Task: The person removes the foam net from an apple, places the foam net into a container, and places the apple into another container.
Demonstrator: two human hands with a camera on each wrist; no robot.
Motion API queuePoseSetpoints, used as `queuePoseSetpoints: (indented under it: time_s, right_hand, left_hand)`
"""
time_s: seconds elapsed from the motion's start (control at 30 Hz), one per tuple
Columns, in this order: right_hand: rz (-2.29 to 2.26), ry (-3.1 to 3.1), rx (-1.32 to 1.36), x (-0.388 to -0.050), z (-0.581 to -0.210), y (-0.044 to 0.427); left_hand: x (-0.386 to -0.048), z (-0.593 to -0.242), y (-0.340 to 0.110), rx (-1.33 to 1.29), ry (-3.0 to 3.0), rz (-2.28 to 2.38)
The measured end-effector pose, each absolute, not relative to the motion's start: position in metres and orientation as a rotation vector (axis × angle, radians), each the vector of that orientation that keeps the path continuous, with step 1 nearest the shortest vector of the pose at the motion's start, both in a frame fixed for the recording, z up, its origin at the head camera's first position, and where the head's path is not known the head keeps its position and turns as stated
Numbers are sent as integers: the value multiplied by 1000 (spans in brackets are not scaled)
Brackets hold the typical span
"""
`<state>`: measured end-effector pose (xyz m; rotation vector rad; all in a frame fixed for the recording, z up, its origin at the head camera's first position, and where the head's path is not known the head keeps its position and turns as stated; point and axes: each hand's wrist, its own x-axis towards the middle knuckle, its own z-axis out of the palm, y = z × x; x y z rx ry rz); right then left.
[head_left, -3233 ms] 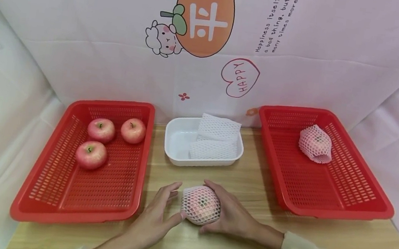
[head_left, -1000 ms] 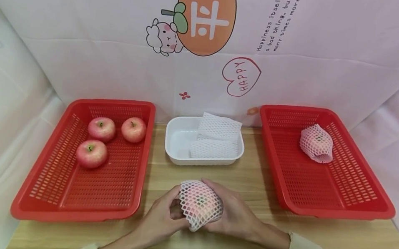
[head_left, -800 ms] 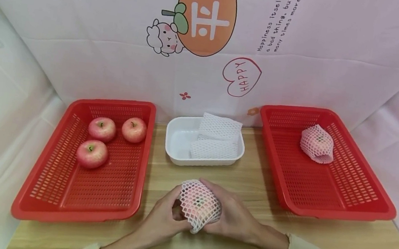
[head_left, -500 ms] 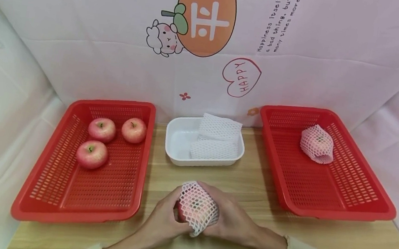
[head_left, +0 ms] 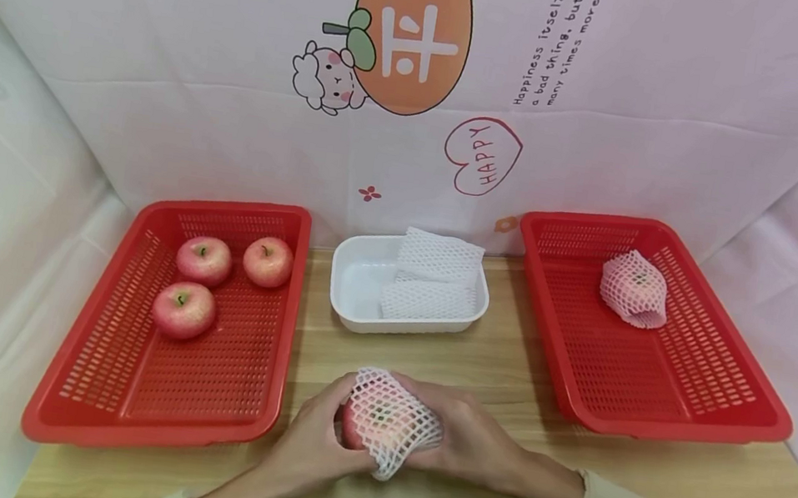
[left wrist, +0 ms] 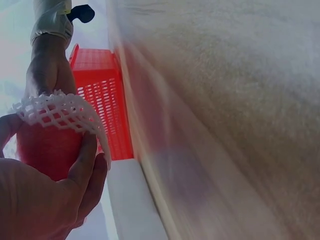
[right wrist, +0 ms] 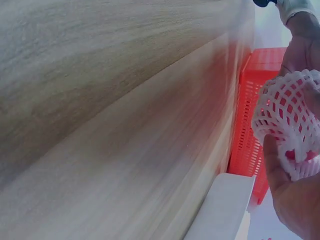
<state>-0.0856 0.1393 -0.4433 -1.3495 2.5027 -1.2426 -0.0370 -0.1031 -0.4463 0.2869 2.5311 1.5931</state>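
Note:
Between my hands, over the front middle of the table, is an apple (left wrist: 49, 150) partly covered by a white foam net sleeve (head_left: 388, 416). My left hand (head_left: 313, 440) grips the apple's left side, where bare red skin shows. On the other side my right hand (head_left: 468, 439) holds the sleeve and apple, thumb and fingers round them. In the left wrist view the net covers only the far part of the apple, with its rim hanging loose. The right wrist view shows the net (right wrist: 285, 107) bunched by the right fingers.
A red basket (head_left: 213, 393) on the left holds 3 bare apples (head_left: 183, 310). Behind my hands, a white tray (head_left: 355, 323) holds flat foam nets (head_left: 430, 299). The right red basket (head_left: 629, 397) contains one netted apple (head_left: 634, 287). A printed cloth hangs behind.
My left hand has closed in from beside the netted apple to grip it. The net has shifted rightward, baring the apple's left side. Both hands have drifted slightly left and nearer.

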Motion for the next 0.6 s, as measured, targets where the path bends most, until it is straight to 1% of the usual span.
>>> queuePoseSetpoints:
  time_s: [0.23,0.37,0.6]
  right_hand:
    - [-1340,2444,-1404,-91,-438,147]
    - [-1362,2450,-1415,-92,-431,151]
    - [-1409,2425,-1547,-98,-417,153]
  left_hand:
    - [-37,-439,-109,274,2525,1582]
    - [-38,-434,-110,310,2538,1565]
    - [-35,-425,-112,297,2542,1538]
